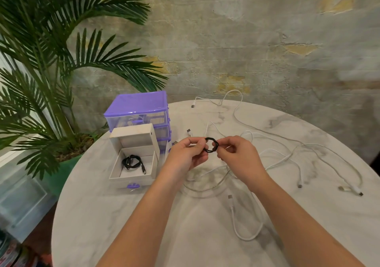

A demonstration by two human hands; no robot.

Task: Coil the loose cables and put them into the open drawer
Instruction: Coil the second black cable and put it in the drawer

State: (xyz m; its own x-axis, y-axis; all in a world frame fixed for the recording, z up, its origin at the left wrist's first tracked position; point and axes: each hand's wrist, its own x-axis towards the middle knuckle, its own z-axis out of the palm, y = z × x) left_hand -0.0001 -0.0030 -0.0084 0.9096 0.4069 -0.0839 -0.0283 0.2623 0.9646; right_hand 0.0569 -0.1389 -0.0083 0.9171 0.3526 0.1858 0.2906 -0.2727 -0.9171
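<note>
A small black cable (pixel 211 144) is wound into a tight ring above the table's middle. My left hand (pixel 186 153) pinches its left side and my right hand (pixel 238 155) pinches its right side. The open drawer (pixel 133 179), white with a purple knob, is pulled out of the purple drawer unit (pixel 137 110) at the left. Inside it lies another coiled black cable (pixel 133 162). Several loose white cables (pixel 287 153) sprawl over the right and far part of the table, and one short white cable (pixel 244 225) lies near me.
The round marble table (pixel 123 215) ends close behind the drawer unit. A potted palm (pixel 51 71) stands beyond the table's left edge. A white box (pixel 134 138) sits open against the unit above the drawer. A clear curved cable (pixel 205 186) lies under my hands.
</note>
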